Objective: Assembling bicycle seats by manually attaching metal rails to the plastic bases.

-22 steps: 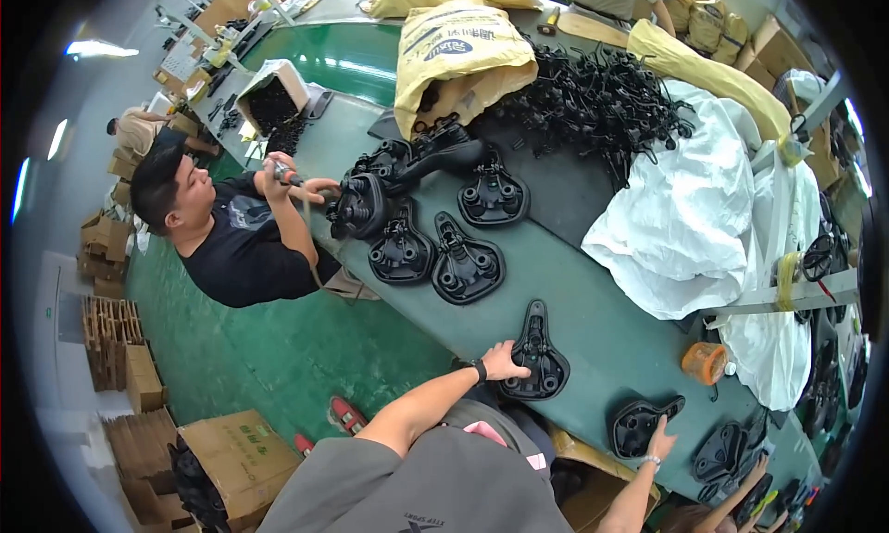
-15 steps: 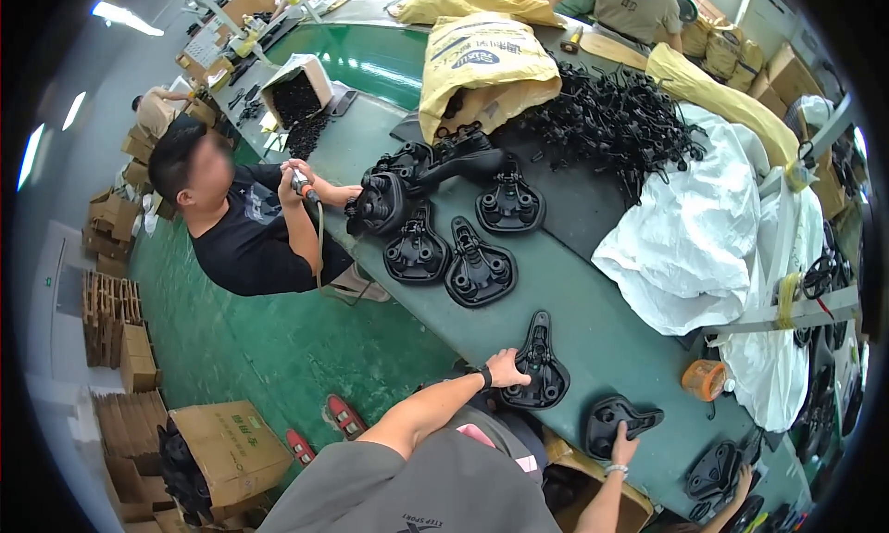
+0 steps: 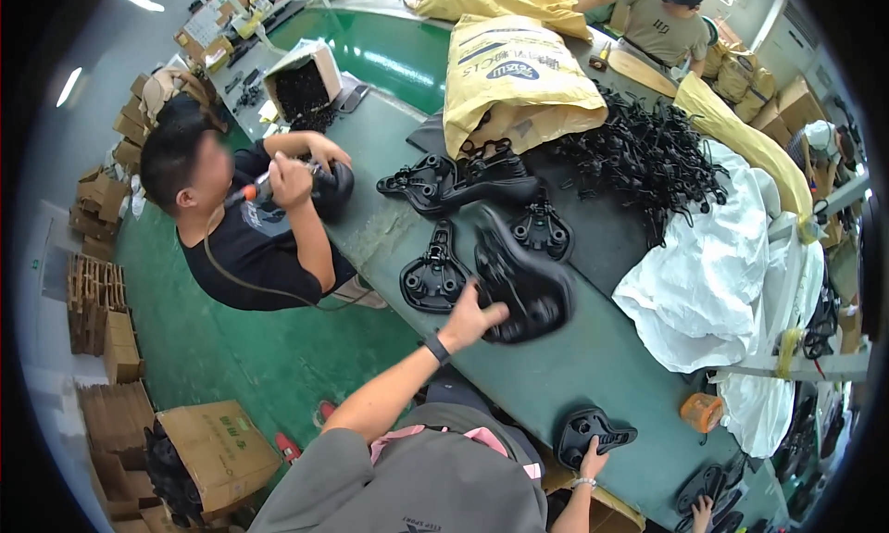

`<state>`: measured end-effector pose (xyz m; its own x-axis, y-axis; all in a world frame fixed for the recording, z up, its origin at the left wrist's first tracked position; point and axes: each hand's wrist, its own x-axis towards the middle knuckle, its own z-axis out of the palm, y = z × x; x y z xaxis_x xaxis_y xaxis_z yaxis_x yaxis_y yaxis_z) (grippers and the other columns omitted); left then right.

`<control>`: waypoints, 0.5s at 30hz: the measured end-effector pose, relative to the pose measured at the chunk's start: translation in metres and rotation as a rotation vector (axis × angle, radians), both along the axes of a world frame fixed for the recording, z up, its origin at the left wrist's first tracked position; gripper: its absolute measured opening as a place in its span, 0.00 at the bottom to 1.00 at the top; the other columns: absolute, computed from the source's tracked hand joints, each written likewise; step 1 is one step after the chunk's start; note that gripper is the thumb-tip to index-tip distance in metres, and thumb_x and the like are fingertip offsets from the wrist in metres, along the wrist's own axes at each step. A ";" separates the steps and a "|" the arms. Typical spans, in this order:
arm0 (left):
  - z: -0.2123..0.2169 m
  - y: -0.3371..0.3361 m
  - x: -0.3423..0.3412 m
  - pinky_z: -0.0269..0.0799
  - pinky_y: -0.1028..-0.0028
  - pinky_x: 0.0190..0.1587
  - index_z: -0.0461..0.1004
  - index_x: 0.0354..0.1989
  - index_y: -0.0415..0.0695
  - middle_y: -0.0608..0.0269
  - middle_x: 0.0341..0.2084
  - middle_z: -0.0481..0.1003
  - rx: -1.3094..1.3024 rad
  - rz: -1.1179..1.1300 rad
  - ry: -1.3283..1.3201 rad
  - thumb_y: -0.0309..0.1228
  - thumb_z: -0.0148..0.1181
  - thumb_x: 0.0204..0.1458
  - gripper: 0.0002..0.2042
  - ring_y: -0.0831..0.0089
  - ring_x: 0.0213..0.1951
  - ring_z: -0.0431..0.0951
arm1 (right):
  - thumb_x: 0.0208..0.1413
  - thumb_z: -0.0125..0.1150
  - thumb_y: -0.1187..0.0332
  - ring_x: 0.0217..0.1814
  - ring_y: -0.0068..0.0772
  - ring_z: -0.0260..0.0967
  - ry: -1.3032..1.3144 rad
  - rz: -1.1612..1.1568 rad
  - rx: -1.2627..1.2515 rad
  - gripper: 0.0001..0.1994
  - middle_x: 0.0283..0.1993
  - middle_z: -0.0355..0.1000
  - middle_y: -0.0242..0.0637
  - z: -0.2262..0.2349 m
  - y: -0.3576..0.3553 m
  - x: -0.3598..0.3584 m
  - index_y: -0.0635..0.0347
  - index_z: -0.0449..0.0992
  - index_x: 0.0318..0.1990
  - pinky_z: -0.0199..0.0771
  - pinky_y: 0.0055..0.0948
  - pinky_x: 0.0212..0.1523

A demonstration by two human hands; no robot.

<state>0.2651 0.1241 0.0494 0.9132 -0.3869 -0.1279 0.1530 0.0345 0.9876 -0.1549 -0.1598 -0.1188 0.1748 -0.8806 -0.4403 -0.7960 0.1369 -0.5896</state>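
Nearest me, my right hand (image 3: 593, 461) rests with its fingers spread on the near edge of a small black saddle base (image 3: 593, 431) lying flat at the near end of the green table (image 3: 593, 366); it touches the base without closing on it. My left hand (image 3: 470, 318) reaches further up the table, fingers curled around the near end of a large black saddle (image 3: 520, 283), which is tilted and blurred just beyond my fingers. Just left of it lies another saddle base (image 3: 435, 274), underside up. Beyond that, across the table edge, a person in a black shirt (image 3: 250, 246) holds a tool against a saddle. Furthest stands a yellow sack (image 3: 519, 79).
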 end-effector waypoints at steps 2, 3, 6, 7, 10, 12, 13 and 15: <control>0.025 0.023 0.048 0.63 0.67 0.62 0.59 0.61 0.33 0.54 0.55 0.70 0.030 0.210 0.052 0.29 0.64 0.51 0.31 0.66 0.56 0.69 | 0.52 0.68 0.44 0.54 0.48 0.70 0.028 -0.029 0.032 0.41 0.55 0.70 0.60 -0.010 -0.001 -0.009 0.82 0.66 0.54 0.66 0.39 0.58; 0.028 0.038 0.074 0.64 0.67 0.60 0.60 0.60 0.31 0.53 0.55 0.70 0.111 0.313 0.113 0.31 0.63 0.52 0.29 0.66 0.55 0.69 | 0.52 0.68 0.44 0.54 0.48 0.70 0.038 -0.032 0.026 0.41 0.55 0.70 0.60 -0.012 0.001 0.002 0.82 0.66 0.54 0.66 0.39 0.58; -0.014 0.095 0.140 0.66 0.55 0.56 0.63 0.61 0.42 0.57 0.55 0.71 -0.044 0.576 0.555 0.50 0.62 0.49 0.34 0.63 0.55 0.72 | 0.52 0.71 0.50 0.52 0.40 0.70 -0.062 -0.199 0.077 0.36 0.53 0.72 0.54 -0.004 0.020 0.014 0.79 0.68 0.53 0.69 0.37 0.56; -0.015 0.102 0.156 0.65 0.50 0.55 0.67 0.59 0.47 0.62 0.55 0.72 -0.055 0.586 0.663 0.56 0.59 0.48 0.34 0.63 0.56 0.72 | 0.52 0.71 0.50 0.52 0.40 0.70 -0.040 -0.241 0.055 0.36 0.53 0.72 0.54 -0.006 0.025 0.018 0.79 0.68 0.53 0.69 0.37 0.56; -0.050 0.155 0.178 0.76 0.65 0.48 0.76 0.49 0.48 0.63 0.44 0.79 -0.213 0.663 0.825 0.54 0.55 0.49 0.26 0.66 0.44 0.80 | 0.51 0.73 0.56 0.49 0.39 0.72 -0.115 -0.162 0.004 0.31 0.50 0.74 0.49 -0.002 0.038 0.035 0.75 0.70 0.52 0.70 0.36 0.54; -0.072 0.173 0.177 0.72 0.72 0.27 0.78 0.42 0.50 0.66 0.37 0.81 -0.258 0.705 0.896 0.60 0.52 0.48 0.27 0.68 0.33 0.81 | 0.49 0.74 0.58 0.48 0.38 0.72 -0.105 -0.058 -0.009 0.29 0.48 0.75 0.47 0.007 0.049 0.073 0.74 0.71 0.51 0.71 0.36 0.53; -0.107 0.204 0.175 0.71 0.71 0.34 0.78 0.43 0.53 0.66 0.38 0.80 -0.120 0.709 1.000 0.64 0.52 0.45 0.29 0.67 0.37 0.79 | 0.49 0.74 0.59 0.47 0.37 0.72 -0.120 0.004 0.007 0.29 0.48 0.76 0.46 0.010 0.052 0.090 0.73 0.71 0.51 0.71 0.36 0.53; -0.123 0.193 0.177 0.69 0.67 0.36 0.74 0.53 0.54 0.66 0.49 0.77 0.127 0.818 1.065 0.62 0.54 0.47 0.31 0.64 0.44 0.78 | 0.46 0.75 0.58 0.45 0.39 0.74 -0.109 0.066 0.025 0.30 0.46 0.77 0.47 0.027 0.059 0.130 0.71 0.71 0.51 0.72 0.36 0.51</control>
